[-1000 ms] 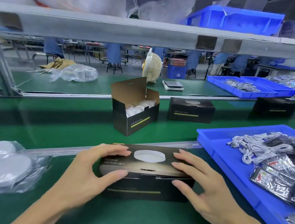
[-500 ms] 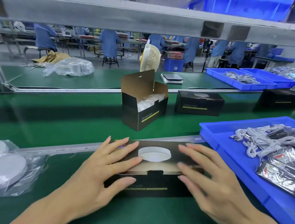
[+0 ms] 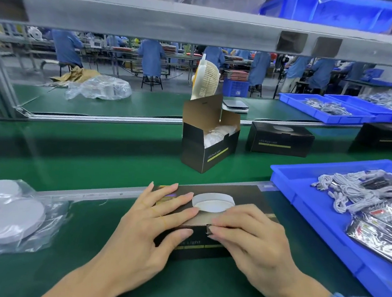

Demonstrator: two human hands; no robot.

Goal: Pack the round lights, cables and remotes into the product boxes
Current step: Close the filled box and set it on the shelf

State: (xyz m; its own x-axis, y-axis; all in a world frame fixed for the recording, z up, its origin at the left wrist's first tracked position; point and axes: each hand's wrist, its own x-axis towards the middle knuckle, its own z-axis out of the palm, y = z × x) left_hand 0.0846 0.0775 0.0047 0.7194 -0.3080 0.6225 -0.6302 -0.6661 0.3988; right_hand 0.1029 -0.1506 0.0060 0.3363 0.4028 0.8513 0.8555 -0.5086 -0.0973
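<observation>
The black box (image 3: 209,223) lies flat on the green desk (image 3: 87,245), close to the person so both hands can reach it. The left hand (image 3: 145,229) lies on top, fingers straight, to hold the box still. The right hand (image 3: 251,238) bends its fingers (image 3: 218,233) at the front edge, likely tucking the lid flap in. Cables (image 3: 357,191) wait nearby in the blue tray (image 3: 289,180).

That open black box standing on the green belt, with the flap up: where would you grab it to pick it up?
Probably by the two long side walls of the open box, coming down from above on the near side. Its raised flap blocks the far side, and the white lights fill the top, so fingers belong outside, not inside.
</observation>
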